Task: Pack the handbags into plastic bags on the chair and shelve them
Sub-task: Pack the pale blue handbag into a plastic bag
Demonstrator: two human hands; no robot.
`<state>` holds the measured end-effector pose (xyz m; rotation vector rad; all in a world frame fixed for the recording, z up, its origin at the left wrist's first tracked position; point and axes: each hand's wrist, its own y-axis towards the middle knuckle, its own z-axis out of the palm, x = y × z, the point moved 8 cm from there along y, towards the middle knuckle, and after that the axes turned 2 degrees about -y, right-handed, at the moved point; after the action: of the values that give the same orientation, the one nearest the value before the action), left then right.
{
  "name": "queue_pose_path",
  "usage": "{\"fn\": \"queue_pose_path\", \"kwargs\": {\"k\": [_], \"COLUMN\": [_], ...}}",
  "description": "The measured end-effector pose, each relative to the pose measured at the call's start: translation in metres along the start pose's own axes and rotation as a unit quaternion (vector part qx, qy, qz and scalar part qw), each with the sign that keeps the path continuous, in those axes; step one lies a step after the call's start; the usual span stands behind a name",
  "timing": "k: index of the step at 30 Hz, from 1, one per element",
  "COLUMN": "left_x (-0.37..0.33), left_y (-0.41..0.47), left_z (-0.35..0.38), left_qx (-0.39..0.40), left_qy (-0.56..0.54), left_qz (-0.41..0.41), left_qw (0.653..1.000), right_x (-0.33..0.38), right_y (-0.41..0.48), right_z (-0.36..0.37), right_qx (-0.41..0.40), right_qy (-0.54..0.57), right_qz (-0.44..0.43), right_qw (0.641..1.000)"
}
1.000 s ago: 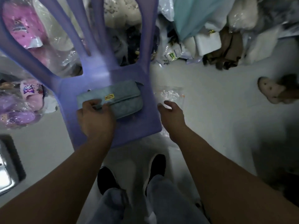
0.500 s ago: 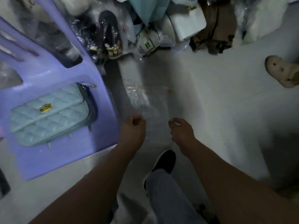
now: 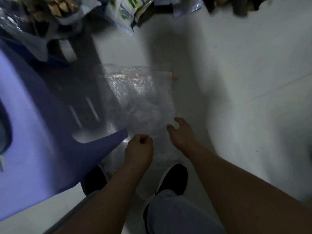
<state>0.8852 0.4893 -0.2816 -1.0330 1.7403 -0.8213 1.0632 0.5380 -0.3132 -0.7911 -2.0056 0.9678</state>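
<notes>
The left hand (image 3: 139,149) had its fingers curled tight, pinching the near end of the plastic bag (image 3: 140,98). The right hand (image 3: 181,132) hovered beside it, fingers loosely spread. The bag lay on the floor (image 3: 236,81) right of the chair (image 3: 42,132), its long axis running near to far. Print on the far packets (image 3: 125,12) was blurred beyond reading.

No text can be read. A white packet (image 3: 125,12) at the top centre of the frame carries green and blue print, too blurred to make out.
</notes>
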Motion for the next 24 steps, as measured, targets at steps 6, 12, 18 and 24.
{"fn": "queue_pose_path", "kwargs": {"k": [6, 12, 18, 24], "left_x": [0.023, 0.015, 0.004, 0.003], "left_y": [0.032, 0.032, 0.019, 0.009], "left_z": [-0.003, -0.008, -0.01, -0.016], "left_qx": [-0.029, -0.012, 0.001, -0.007], "left_qy": [0.011, -0.021, -0.018, 0.009], "left_qz": [-0.02, -0.017, -0.006, 0.009], "left_qw": [0.999, 1.0, 1.0, 1.0], "right_x": [-0.005, 0.014, 0.018, 0.007], "right_y": [0.023, 0.016, -0.002, -0.018], "right_z": [0.01, 0.011, -0.002, -0.005], "right_qx": [-0.089, -0.102, -0.159, -0.186], "right_qy": [-0.039, -0.043, -0.055, -0.025], "right_qz": [-0.004, -0.029, -0.03, 0.027], "right_qw": [0.995, 0.993, 0.985, 0.982]}}
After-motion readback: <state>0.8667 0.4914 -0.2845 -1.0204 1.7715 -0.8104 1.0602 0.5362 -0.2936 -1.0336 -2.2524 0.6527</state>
